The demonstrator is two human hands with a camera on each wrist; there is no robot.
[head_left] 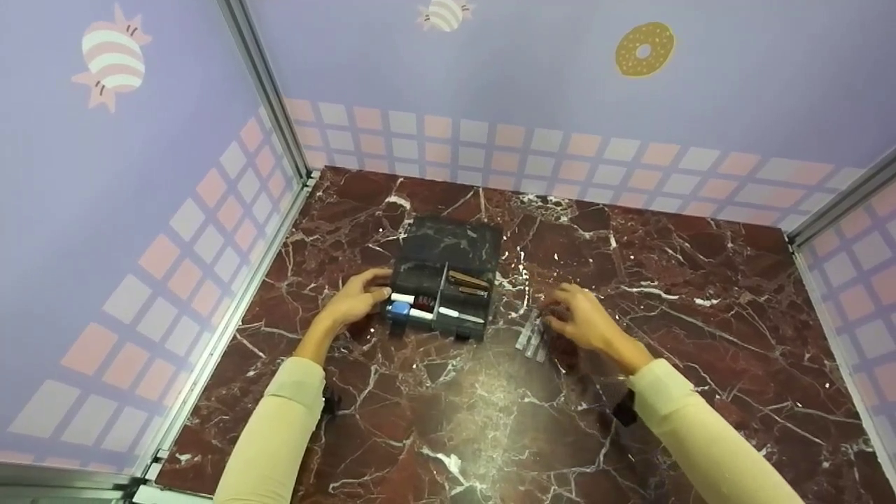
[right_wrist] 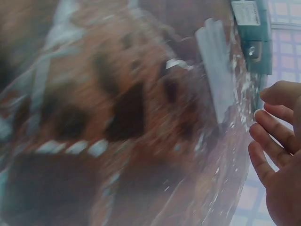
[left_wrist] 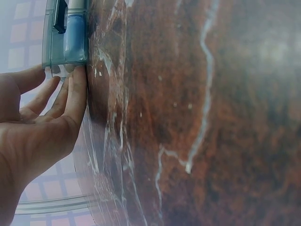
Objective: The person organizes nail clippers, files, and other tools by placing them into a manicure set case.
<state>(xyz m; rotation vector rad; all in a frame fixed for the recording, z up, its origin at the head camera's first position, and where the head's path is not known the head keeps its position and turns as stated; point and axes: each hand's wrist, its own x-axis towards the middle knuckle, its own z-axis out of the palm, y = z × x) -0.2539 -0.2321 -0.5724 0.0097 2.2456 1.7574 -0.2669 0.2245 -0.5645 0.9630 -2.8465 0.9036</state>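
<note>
Presently, left hand [head_left: 358,301] pinched the left edge of the open case [head_left: 451,241] on the bench [head_left: 434,406]; right hand [head_left: 586,320], loosely curved, apparently empty, was beside clear strips [head_left: 525,337]. Judged risk: a brushing fingertip could scatter them.

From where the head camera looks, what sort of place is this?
Probably an enclosed work booth: a dark-red marble-patterned tabletop, lilac wall panels printed with pink and white squares, and a grey metal corner post.

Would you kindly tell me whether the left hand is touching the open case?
Touching: the left wrist view shows the left hand with its thumb and fingertips against the near end of the open case.
</note>
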